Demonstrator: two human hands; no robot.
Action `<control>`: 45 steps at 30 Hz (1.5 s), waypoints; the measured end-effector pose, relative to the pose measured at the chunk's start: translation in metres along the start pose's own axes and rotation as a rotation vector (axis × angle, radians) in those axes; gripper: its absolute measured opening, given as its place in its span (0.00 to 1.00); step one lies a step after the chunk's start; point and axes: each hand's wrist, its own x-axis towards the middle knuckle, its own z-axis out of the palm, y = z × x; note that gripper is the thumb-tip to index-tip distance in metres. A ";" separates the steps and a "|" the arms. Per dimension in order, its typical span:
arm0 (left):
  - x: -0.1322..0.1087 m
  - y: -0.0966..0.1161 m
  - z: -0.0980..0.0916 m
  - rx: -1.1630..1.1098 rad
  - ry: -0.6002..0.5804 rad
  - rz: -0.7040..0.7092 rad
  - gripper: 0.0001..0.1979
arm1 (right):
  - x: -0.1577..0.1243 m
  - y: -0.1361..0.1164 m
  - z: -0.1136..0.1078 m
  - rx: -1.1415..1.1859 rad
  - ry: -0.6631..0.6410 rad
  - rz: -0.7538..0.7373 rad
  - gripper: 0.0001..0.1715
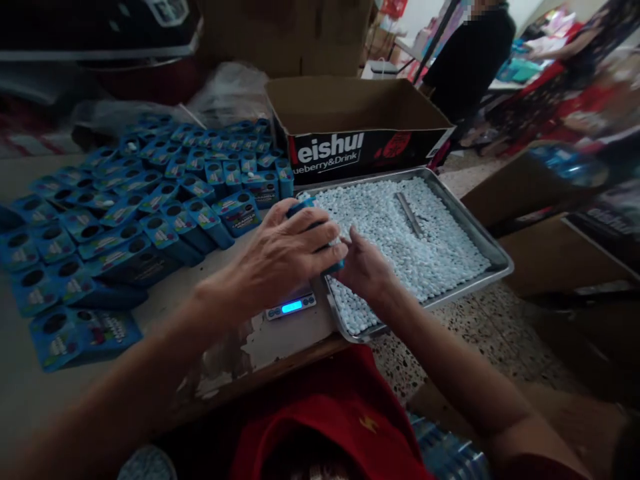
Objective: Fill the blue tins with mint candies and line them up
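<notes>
My left hand [303,243] is wrapped over a small blue box [334,267], which is tilted toward the right above the near left edge of a metal tray [503,267]. Most of that box is hidden behind my fingers. Just to its right, my right hand [369,263] is cupped with the thumb raised and the palm turned to the box; part of its fingers is out of sight. Small pale blue and white candies [370,213] fill the tray. Partly covered by my left hand, a small digital scale [291,307] with a lit blue display sits on the table.
Many blue boxes with round holes on top [165,193] crowd the table's left. A flat metal strip [410,215] lies on the candies. Behind the tray stands an open cardboard box [365,150]. A round container of candies [147,463] is at bottom left. Two people are in the background.
</notes>
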 end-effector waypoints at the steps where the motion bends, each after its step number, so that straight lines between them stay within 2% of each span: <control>1: 0.008 0.001 -0.001 0.046 -0.033 0.058 0.15 | 0.002 0.001 0.001 0.084 0.011 0.012 0.22; 3: 0.021 0.003 0.001 0.121 -0.042 0.121 0.19 | 0.004 0.000 0.002 0.204 0.022 0.043 0.22; 5: 0.029 0.003 0.007 0.132 -0.013 0.121 0.22 | 0.007 -0.003 0.001 0.297 0.015 0.055 0.20; 10: 0.041 -0.006 0.032 0.057 0.045 -0.054 0.18 | 0.011 -0.012 -0.005 0.407 0.060 0.055 0.19; 14: 0.032 -0.012 0.047 -0.010 0.137 -0.189 0.14 | 0.015 -0.016 -0.014 0.380 0.038 0.082 0.19; 18: 0.012 -0.012 0.053 -0.085 0.272 -0.296 0.12 | 0.018 -0.014 -0.014 0.311 0.026 0.092 0.14; 20: 0.005 -0.010 0.051 -0.057 0.325 -0.261 0.12 | 0.018 -0.012 -0.012 0.286 0.010 0.113 0.15; 23: 0.004 -0.003 0.046 0.088 0.390 -0.093 0.16 | 0.018 -0.012 -0.008 0.286 -0.013 0.146 0.19; 25: 0.007 0.000 0.045 0.171 0.385 -0.004 0.17 | 0.017 -0.011 -0.007 0.324 -0.021 0.144 0.21; 27: 0.010 0.000 0.048 0.175 0.361 0.015 0.16 | 0.017 -0.011 -0.006 0.366 -0.010 0.126 0.21; 30: 0.010 -0.006 0.058 0.043 0.364 -0.127 0.14 | 0.018 -0.009 -0.005 0.392 0.024 0.098 0.20; 34: -0.004 -0.011 0.065 -0.276 0.418 -0.412 0.12 | 0.018 -0.007 -0.008 0.360 0.043 0.073 0.10; 36: -0.019 -0.010 0.065 -0.469 0.454 -0.589 0.16 | 0.019 -0.008 -0.013 0.304 0.014 0.085 0.07; 39: -0.049 -0.003 0.065 -0.765 0.514 -0.863 0.26 | 0.020 -0.013 -0.027 0.186 -0.060 0.072 0.11; 42: -0.078 0.011 0.067 -0.928 0.492 -1.027 0.29 | 0.022 -0.024 -0.043 -0.022 -0.117 -0.067 0.13; 45: -0.093 0.025 0.068 -0.925 0.441 -1.108 0.27 | 0.023 -0.038 -0.055 -0.393 -0.176 -0.208 0.13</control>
